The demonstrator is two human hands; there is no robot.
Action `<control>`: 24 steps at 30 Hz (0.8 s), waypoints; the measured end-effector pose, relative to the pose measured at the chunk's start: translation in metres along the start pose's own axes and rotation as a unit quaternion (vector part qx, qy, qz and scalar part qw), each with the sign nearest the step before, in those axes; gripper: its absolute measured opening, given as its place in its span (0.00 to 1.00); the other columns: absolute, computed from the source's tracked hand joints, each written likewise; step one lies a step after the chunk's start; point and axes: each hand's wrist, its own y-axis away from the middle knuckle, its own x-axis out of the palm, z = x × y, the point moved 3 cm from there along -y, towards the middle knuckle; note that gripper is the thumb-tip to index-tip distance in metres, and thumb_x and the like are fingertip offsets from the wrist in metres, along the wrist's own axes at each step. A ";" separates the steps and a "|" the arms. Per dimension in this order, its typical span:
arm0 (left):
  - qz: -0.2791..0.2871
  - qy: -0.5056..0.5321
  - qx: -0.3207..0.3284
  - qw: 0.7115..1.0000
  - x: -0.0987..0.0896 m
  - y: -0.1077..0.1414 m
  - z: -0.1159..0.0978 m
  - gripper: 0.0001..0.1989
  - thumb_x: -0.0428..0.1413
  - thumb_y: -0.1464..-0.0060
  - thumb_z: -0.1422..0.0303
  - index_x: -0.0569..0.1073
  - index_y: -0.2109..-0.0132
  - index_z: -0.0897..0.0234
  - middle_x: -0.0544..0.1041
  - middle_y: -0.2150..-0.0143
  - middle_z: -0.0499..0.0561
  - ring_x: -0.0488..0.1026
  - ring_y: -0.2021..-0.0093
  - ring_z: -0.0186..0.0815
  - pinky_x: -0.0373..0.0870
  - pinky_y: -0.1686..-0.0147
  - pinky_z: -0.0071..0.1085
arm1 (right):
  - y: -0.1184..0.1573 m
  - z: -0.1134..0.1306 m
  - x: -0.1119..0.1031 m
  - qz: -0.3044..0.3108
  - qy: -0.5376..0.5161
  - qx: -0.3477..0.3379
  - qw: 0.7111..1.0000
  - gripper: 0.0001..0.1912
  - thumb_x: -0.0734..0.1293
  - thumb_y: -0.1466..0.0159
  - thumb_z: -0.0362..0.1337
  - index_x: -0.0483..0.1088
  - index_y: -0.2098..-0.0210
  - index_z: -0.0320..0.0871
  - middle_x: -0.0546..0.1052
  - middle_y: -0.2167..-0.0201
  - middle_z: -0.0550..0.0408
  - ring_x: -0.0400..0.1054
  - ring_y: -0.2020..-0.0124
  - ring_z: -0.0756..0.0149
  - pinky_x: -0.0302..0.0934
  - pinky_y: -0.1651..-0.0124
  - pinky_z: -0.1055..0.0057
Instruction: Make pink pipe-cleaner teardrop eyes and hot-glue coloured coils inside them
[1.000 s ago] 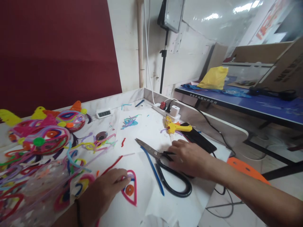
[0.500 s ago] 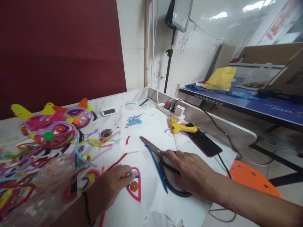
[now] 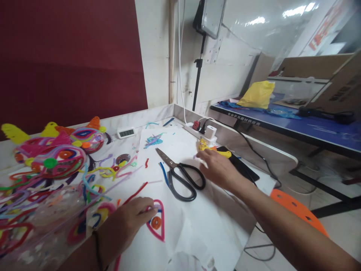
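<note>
My left hand (image 3: 132, 222) is closed, fingers pinched at the top edge of a pink drop-shaped outline (image 3: 163, 222) that has an orange coil (image 3: 156, 223) inside; a bit of purple stem shows at the fingertips. My right hand (image 3: 216, 165) reaches over the yellow glue gun (image 3: 225, 153), its fingers partly hiding it; whether they grip it is unclear. Black-handled scissors (image 3: 182, 186) lie open on the white paper (image 3: 180, 226) between the hands, beside a blue stem (image 3: 164, 174).
Colourful masks (image 3: 62, 160) and loose stems cover the left side. A white timer (image 3: 126, 133), a power strip (image 3: 194, 130) and a black phone (image 3: 244, 167) lie behind. A raised rim (image 3: 254, 145) borders the table.
My right hand has let go of the scissors and moved up to the glue gun. The scissors now lie further up and left. My left hand stays at the pink outline.
</note>
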 end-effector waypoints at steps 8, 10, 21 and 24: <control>0.015 -0.018 0.018 1.000 0.004 0.006 0.004 0.14 0.45 0.35 0.71 0.76 0.56 0.62 0.78 0.58 0.51 0.76 0.57 0.30 0.71 0.54 0.20 | -0.022 -0.068 0.030 -0.022 0.069 0.022 0.997 0.15 0.64 0.34 0.39 0.66 0.50 0.41 0.71 0.53 0.50 0.68 0.53 0.59 0.64 0.52 0.55; 0.023 -0.012 0.010 1.000 0.006 0.007 0.004 0.14 0.45 0.35 0.72 0.75 0.56 0.62 0.78 0.58 0.51 0.75 0.57 0.31 0.72 0.55 0.22 | -0.027 -0.069 0.036 -0.031 0.060 0.011 0.998 0.16 0.64 0.34 0.39 0.65 0.48 0.41 0.71 0.52 0.50 0.68 0.54 0.59 0.64 0.53 0.55; 0.059 0.011 -0.012 0.998 0.011 0.009 0.004 0.13 0.44 0.34 0.70 0.73 0.57 0.64 0.75 0.58 0.53 0.73 0.57 0.33 0.70 0.56 0.26 | 0.008 -0.082 -0.010 -0.143 -0.102 -0.003 0.984 0.20 0.62 0.41 0.36 0.64 0.50 0.37 0.70 0.53 0.38 0.67 0.54 0.47 0.61 0.52 0.56; 0.057 0.017 -0.026 0.998 0.014 0.011 0.005 0.12 0.45 0.34 0.70 0.73 0.58 0.65 0.75 0.59 0.52 0.73 0.58 0.33 0.70 0.56 0.27 | 0.036 -0.082 -0.022 -0.147 -0.195 -0.016 0.970 0.24 0.60 0.40 0.49 0.64 0.50 0.42 0.75 0.59 0.44 0.72 0.63 0.53 0.68 0.63 0.63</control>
